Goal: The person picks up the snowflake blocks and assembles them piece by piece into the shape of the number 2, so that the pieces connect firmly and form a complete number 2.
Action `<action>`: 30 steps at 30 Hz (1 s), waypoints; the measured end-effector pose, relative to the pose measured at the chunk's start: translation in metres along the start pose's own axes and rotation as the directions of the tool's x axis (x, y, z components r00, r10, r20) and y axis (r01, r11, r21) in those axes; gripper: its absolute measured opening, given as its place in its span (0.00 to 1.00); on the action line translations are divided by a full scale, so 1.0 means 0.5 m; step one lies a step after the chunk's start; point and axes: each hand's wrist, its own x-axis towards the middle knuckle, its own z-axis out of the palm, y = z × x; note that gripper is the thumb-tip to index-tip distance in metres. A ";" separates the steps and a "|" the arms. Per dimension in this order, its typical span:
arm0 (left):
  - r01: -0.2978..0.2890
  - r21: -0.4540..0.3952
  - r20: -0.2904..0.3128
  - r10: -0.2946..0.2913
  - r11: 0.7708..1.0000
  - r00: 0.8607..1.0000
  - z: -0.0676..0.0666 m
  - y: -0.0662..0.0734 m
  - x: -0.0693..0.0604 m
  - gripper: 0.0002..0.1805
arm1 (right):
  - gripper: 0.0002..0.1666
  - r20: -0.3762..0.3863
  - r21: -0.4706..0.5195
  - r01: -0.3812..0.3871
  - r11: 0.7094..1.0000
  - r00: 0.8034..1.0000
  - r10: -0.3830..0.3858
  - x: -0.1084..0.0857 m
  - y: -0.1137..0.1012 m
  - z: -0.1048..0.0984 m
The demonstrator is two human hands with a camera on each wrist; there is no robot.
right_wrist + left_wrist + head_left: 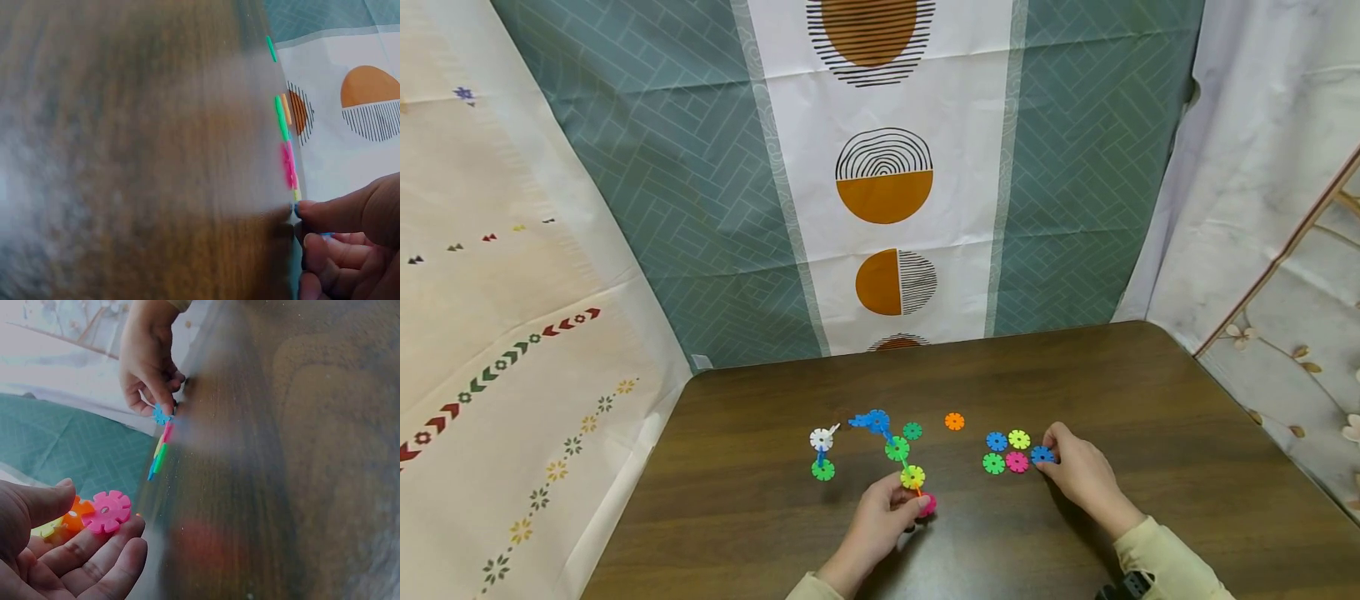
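Note:
My left hand [876, 521] holds the near end of a chain of slotted plastic discs between thumb and fingers. A pink disc [106, 511] and an orange disc [77, 514] show at that hand. From there the chain runs through a yellow disc [913, 477] and a green disc [897, 448] to blue discs [877, 421] at its far end. My right hand [1082, 477] pinches a single blue disc [1042, 454] at the table, beside a cluster of loose discs. That cluster has a pink disc [1017, 462], a green one [993, 463], a blue one [996, 442] and a yellow-green one [1018, 439].
Left of the chain stands a small joined piece with a white disc [821, 439] and a green disc [823, 470]. A loose green disc [912, 431] and an orange disc [954, 422] lie farther back. The brown wooden table [737, 517] ends at a patterned curtain [1075, 208].

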 end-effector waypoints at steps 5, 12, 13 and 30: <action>0.008 0.000 0.014 -0.008 1.000 1.000 0.001 0.003 0.000 0.07 | 0.15 -0.057 0.025 0.028 0.999 0.998 -0.027 -0.004 -0.010 -0.002; 0.010 -0.005 0.024 -0.010 1.000 1.000 0.003 0.002 0.001 0.07 | 0.11 0.005 0.207 0.062 0.976 0.998 -0.065 -0.006 -0.053 -0.004; 0.009 -0.006 0.026 -0.008 1.000 1.000 0.003 0.001 0.001 0.07 | 0.12 0.024 0.245 0.061 0.968 0.997 -0.069 -0.007 -0.059 -0.003; -0.020 -0.047 0.042 0.022 0.999 0.999 0.013 0.001 0.010 0.07 | 0.08 0.100 0.466 0.120 0.877 0.977 -0.187 -0.032 -0.138 0.046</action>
